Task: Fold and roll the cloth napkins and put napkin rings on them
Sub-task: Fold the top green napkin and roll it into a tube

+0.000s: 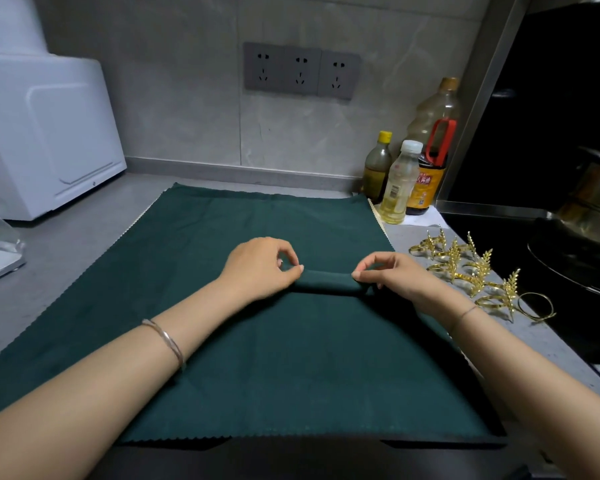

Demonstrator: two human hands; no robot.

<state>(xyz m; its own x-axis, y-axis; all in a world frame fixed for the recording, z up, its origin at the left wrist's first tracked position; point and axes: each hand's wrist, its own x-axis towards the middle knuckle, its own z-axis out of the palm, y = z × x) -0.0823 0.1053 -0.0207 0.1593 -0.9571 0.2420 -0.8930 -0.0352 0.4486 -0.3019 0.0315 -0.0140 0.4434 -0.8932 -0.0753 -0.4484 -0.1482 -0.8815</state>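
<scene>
A person's left hand (260, 268) and right hand (395, 278) pinch the opposite ends of a rolled napkin (326, 284), dark green, at the centre of a kitchen counter (66, 237). The roll lies crosswise on a spread green cloth (257, 358) of the same colour. Each hand is closed on its end of the roll, thumb meeting fingertips, the other fingers arched above; the grip at both ends appears meant to keep the roll tight and even so it does not spring open. Both forearms reach in from 7 and 5 o'clock and converge on the roll, wrists low near the cloth, a thin bangle (167, 341) on the left wrist. A cluster of gold napkin rings (465, 268) with leaf-shaped trim waits on the counter at 3 o'clock of the roll, near the right hand, likely laid there for easy reach; none is on the napkin yet. Bottles (394, 188) stand against the wall at 1 o'clock, and a white appliance (42, 133) sits at 10 o'clock.
</scene>
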